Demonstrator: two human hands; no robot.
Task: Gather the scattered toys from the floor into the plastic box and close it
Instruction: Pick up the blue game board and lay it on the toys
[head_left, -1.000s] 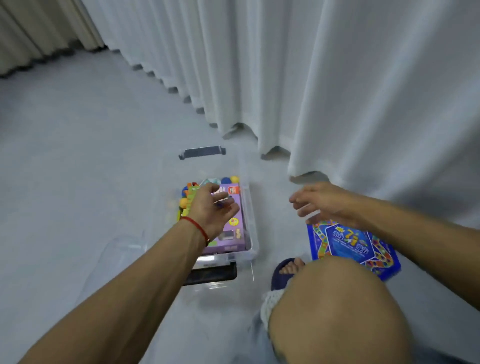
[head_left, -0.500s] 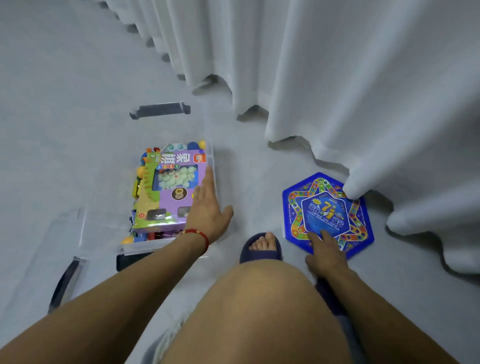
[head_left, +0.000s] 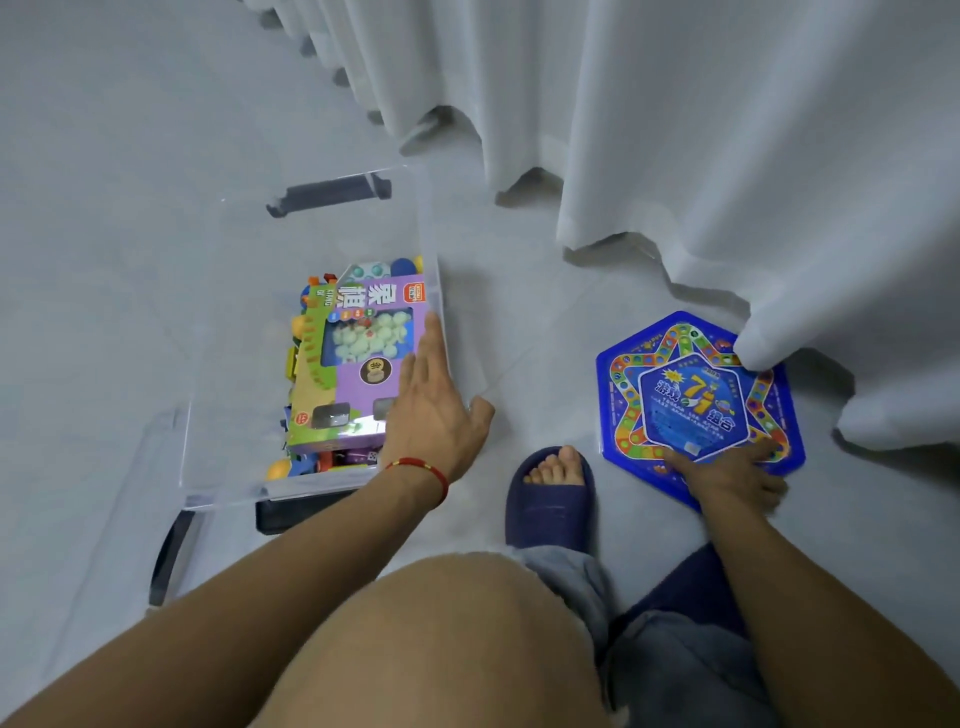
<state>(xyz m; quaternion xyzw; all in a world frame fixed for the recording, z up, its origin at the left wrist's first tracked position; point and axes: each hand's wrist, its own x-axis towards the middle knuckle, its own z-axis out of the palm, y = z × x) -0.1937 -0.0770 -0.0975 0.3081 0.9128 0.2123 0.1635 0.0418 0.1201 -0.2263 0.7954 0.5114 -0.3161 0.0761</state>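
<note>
Blue hexagonal game board (head_left: 696, 400) under curtain (head_left: 727, 156) hem, right hand (head_left: 727, 475) grips its edge | left hand (head_left: 434, 410) flat on purple toy box (head_left: 358, 364)

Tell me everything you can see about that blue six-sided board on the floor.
The blue hexagonal game board lies flat on the pale floor, outside the clear plastic box. It looks like glossy printed card or thin plastic: a star-shaped track of coloured spots around a central panel with a large yellow 7 and Chinese lettering. The right hand rests on its near edge, fingers over the rim. The white curtain hem overlaps its far right corner.
</note>
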